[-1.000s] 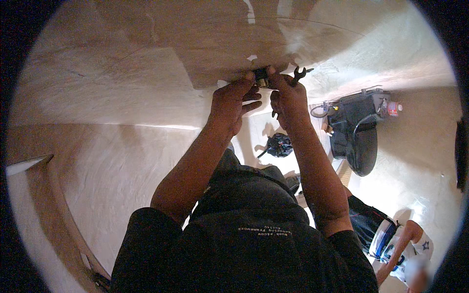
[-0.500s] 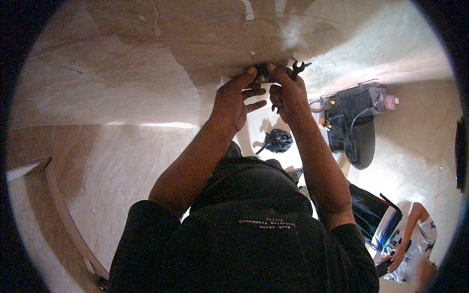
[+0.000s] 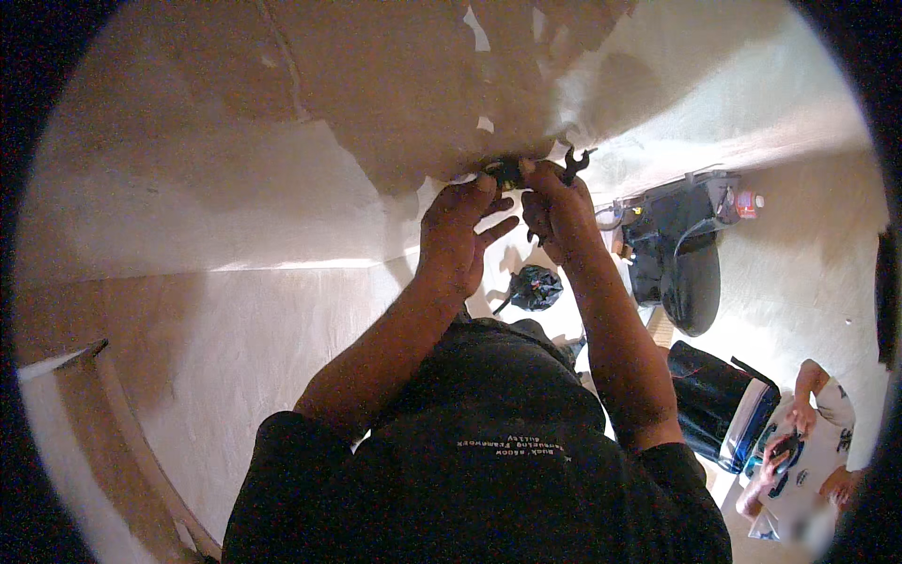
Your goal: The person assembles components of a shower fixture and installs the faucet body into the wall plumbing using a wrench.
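Note:
My left hand (image 3: 460, 230) is raised at the wall, its thumb and forefinger closed on the left side of a small dark fitting (image 3: 508, 175) with a yellowish middle. The lower fingers of that hand stand apart. On the fitting's right side rests the thumb of my right hand (image 3: 556, 209). Tucked in the right hand is a dark open-end wrench (image 3: 576, 165), whose forked jaw sticks up past the knuckles. Its other end shows below the curled fingers. How the fitting meets the wall is hidden by dimness and my fingers.
Beyond my right forearm stands a black toilet-like fixture (image 3: 691, 296), a bottle with a red label (image 3: 747, 205) above it. A black plastic bag (image 3: 536, 288) lies below my hands. A black bag (image 3: 719, 399) and another person (image 3: 817, 442) holding something dark are at lower right.
My hands, with the fitting and the wrench, appear slightly lower as the whole view shifts. Both keep their grip. The other person has changed posture, and their hands have come up.

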The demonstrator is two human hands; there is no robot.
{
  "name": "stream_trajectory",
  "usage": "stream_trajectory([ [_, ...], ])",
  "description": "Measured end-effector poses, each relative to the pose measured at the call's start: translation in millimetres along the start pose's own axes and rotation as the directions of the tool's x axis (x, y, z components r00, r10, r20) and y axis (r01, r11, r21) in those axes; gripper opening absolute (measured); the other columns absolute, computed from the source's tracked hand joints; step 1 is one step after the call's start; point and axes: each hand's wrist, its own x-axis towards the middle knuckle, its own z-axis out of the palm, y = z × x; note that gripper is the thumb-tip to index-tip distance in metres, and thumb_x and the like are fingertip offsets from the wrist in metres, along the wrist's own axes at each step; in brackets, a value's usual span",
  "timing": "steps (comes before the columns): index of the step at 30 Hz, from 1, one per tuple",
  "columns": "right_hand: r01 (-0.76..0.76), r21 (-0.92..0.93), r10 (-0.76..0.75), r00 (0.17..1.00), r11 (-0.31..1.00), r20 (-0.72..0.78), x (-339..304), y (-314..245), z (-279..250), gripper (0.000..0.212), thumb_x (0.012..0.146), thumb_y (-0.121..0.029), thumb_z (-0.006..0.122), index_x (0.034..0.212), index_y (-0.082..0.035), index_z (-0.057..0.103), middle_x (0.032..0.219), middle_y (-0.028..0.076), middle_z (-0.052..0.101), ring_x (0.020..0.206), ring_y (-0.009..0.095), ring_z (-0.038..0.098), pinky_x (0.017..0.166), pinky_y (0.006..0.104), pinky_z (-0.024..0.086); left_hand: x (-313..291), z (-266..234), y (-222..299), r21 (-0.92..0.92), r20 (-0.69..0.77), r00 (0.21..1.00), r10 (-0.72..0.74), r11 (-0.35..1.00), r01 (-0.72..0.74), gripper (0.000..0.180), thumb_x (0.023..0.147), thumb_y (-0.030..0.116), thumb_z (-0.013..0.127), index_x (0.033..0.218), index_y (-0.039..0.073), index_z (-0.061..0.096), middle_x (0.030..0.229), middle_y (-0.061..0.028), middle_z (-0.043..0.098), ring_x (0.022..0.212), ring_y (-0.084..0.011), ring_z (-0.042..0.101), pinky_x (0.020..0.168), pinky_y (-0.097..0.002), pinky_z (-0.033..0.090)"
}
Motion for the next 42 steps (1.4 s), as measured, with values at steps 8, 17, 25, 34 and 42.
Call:
stream_trajectory([
  [8,0.002,-0.074,-0.007,0.997,0.997,-0.072,-5,0,10,0.025,0.090,-0.028,0.077,0.087,-0.009,0.061,0.054,-0.005,0.046,0.041,0.006,0.037,0.039,0.0245,0.023,-2,5,6,-0.001,0.024,0.996,-0.090,0.996,0.090,0.045,0.093,0.037,0.072,0.119,0.003,0.060,0.110,-0.0090,0.063,0.112,-0.0296,0.061,0.096,-0.0543,0.053],
  [17,-0.055,-0.093,0.049,0.996,0.994,-0.068,-11,-14,14,0.022,0.089,-0.027,0.075,0.092,-0.008,0.065,0.070,-0.001,0.057,0.054,0.009,0.046,0.047,0.0266,0.032,-4,12,13,0.005,-0.037,0.987,-0.156,0.988,0.157,0.040,0.094,0.040,0.069,0.118,0.010,0.059,0.109,-0.0088,0.060,0.111,-0.0279,0.059,0.089,-0.0535,0.052],
  [25,-0.024,-0.102,0.017,0.997,0.994,-0.069,-19,-16,19,0.027,0.090,-0.029,0.073,0.101,-0.005,0.071,0.082,0.004,0.066,0.064,0.013,0.055,0.053,0.0272,0.039,-2,11,12,0.001,-0.018,0.985,-0.174,0.985,0.174,0.040,0.094,0.039,0.069,0.120,0.011,0.058,0.106,-0.0081,0.061,0.106,-0.0274,0.061,0.089,-0.0544,0.051],
  [34,-0.016,0.036,0.019,0.996,0.999,-0.082,-19,-10,22,0.026,0.091,-0.026,0.074,0.101,-0.007,0.060,0.079,0.000,0.063,0.049,0.005,0.044,0.042,0.0228,0.030,-6,8,20,-0.001,0.029,0.981,-0.192,0.981,0.192,0.032,0.096,0.035,0.069,0.118,0.014,0.060,0.105,-0.0055,0.061,0.105,-0.0261,0.062,0.094,-0.0576,0.052],
  [42,0.113,0.118,-0.110,0.994,0.987,-0.024,-18,-8,11,0.034,0.090,-0.022,0.073,0.112,0.000,0.061,0.100,0.014,0.070,0.072,0.023,0.069,0.062,0.0346,0.060,-1,13,16,0.129,0.163,0.968,-0.193,0.976,0.173,0.038,0.095,0.038,0.067,0.121,0.012,0.060,0.112,-0.0087,0.063,0.111,-0.0295,0.061,0.094,-0.0638,0.053],
])
